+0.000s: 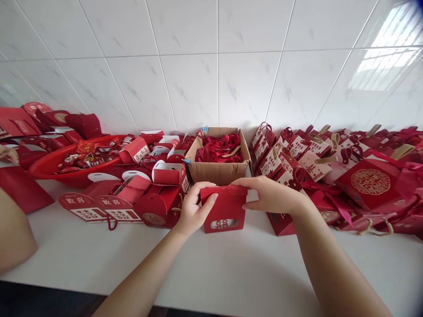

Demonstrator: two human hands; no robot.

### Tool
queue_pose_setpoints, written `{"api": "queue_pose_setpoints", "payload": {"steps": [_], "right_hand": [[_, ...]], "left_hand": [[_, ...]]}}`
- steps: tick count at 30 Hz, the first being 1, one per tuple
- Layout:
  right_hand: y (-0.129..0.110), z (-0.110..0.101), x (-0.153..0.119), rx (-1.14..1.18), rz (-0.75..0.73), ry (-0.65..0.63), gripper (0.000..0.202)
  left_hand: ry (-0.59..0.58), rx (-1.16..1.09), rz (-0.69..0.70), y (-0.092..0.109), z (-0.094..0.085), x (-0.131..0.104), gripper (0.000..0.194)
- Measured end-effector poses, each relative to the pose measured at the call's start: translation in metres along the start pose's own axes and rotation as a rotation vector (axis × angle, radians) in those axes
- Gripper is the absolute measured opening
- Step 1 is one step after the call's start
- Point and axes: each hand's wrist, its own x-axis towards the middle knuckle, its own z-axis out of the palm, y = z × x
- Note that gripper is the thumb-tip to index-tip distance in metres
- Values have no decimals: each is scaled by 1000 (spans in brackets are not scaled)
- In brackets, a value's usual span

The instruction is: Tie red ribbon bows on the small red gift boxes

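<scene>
A red gift box (224, 209) with a small printed window low on its front stands upright on the white table. My left hand (197, 206) grips its upper left edge, thumb across the front and fingers behind. At the upper right corner, my right hand (264, 193) pinches the box, fingers along the top edge and thumb at the side. Right behind it sits an open cardboard box (216, 172) filled with dark red ribbons (220, 147). Blue clips (187, 161) are on the cardboard box's left side.
Red candy boxes (153, 207) crowd the left, by a red basin (49, 169) of wrapped sweets. Finished-looking boxes with ribbon handles (366, 182) fill the right. Another person's arm (15, 233) reaches in at far left. A tiled wall (185, 88) bounds the back.
</scene>
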Motion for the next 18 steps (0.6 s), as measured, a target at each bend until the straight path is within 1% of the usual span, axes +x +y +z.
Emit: {"api": "queue_pose_setpoints", "payload": {"steps": [3, 5, 7, 10, 13, 14, 16, 17, 18], "right_hand": [[-5, 6, 5, 33, -8, 38, 28], [-7, 11, 10, 60, -22, 89, 31], [-7, 14, 15, 59, -40, 111, 32], [-5, 16, 15, 36, -59, 102, 31], [-7, 16, 10, -25, -61, 102, 30], [-8, 16, 10, -56, -55, 103, 29], [-11, 13, 15, -129, -19, 120, 32], [-11, 10, 21, -165, 15, 160, 38], [-11, 5, 31, -213, 68, 228, 44]], "left_hand": [[-8, 12, 13, 0, 0, 0, 18], [-1, 25, 26, 1, 0, -1, 18], [3, 20, 21, 2, 1, -1, 17], [8, -52, -53, 4, 4, -2, 17], [42, -141, -135, 3, 9, -2, 27], [52, -140, -139, 2, 11, -1, 28], [59, -91, -113, 0, 13, 0, 23], [57, -63, -96, -1, 14, 0, 19], [56, -47, -83, -2, 14, 0, 18]]}}
